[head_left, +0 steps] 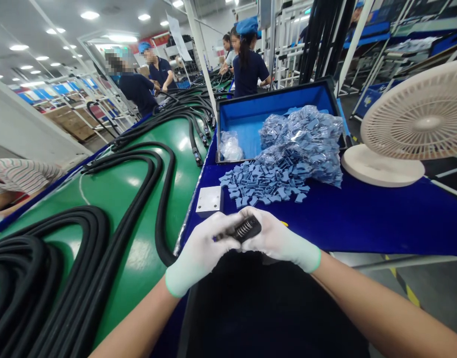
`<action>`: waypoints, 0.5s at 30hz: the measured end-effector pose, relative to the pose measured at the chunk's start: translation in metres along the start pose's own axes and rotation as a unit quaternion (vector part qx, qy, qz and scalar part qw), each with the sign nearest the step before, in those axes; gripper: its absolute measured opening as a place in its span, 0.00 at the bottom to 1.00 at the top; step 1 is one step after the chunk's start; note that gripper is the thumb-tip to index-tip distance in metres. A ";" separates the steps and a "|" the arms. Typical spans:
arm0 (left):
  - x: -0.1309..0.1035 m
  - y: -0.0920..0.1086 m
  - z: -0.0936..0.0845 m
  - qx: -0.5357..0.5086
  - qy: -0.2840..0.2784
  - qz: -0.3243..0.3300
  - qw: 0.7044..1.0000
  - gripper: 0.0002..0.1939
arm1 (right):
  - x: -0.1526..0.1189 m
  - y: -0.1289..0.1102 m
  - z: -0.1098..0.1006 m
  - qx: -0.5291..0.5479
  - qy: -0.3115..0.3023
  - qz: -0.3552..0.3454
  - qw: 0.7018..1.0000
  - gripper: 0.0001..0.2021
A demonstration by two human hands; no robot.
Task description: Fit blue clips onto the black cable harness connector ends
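Both my hands wear white gloves and meet in front of me, over the near edge of the blue table (366,219). Between them is a small black part with a metal coil spring (244,229) showing on its side. My left hand (202,246) pinches its left end with thumb and fingers. Around the right end my right hand (275,236) is closed. The fingers cover much of the part, so its full shape is hidden. Just beyond my hands lie a grey-white block with holes (209,200) and a heap of small blue plastic clips (263,181).
A blue bin (235,117) with bagged clips (306,136) stands behind the heap. To the right is a beige fan (425,122). Black hoses (129,199) lie across the green table (138,258) at left. Several people work farther back; one person (23,179) leans in at left.
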State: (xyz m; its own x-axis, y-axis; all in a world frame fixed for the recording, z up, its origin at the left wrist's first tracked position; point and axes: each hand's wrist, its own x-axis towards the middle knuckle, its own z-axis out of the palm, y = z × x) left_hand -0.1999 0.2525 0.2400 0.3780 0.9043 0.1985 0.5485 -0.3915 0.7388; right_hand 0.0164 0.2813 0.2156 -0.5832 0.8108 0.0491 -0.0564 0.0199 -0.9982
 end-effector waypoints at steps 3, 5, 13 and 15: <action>0.008 -0.001 -0.001 -0.066 0.007 -0.123 0.990 0.48 | -0.002 -0.003 0.002 0.011 0.011 0.019 1.000 0.19; 0.012 0.001 0.000 -0.072 0.005 -0.151 0.986 0.50 | -0.002 -0.003 0.003 0.024 0.019 0.030 0.999 0.20; 0.010 0.000 0.003 -0.105 -0.012 -0.169 0.980 0.47 | -0.006 0.002 0.002 0.030 0.010 0.049 0.998 0.20; 0.009 0.001 0.003 -0.094 -0.017 -0.167 0.981 0.46 | -0.008 0.004 0.002 0.052 0.001 0.060 0.997 0.20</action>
State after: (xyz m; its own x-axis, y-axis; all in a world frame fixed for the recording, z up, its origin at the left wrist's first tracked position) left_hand -0.1937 0.2594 0.2400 0.2259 0.9696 -0.0944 0.4997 -0.0321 0.8656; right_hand 0.0192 0.2737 0.2113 -0.5885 0.8054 -0.0705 -0.0701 -0.1376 -0.9880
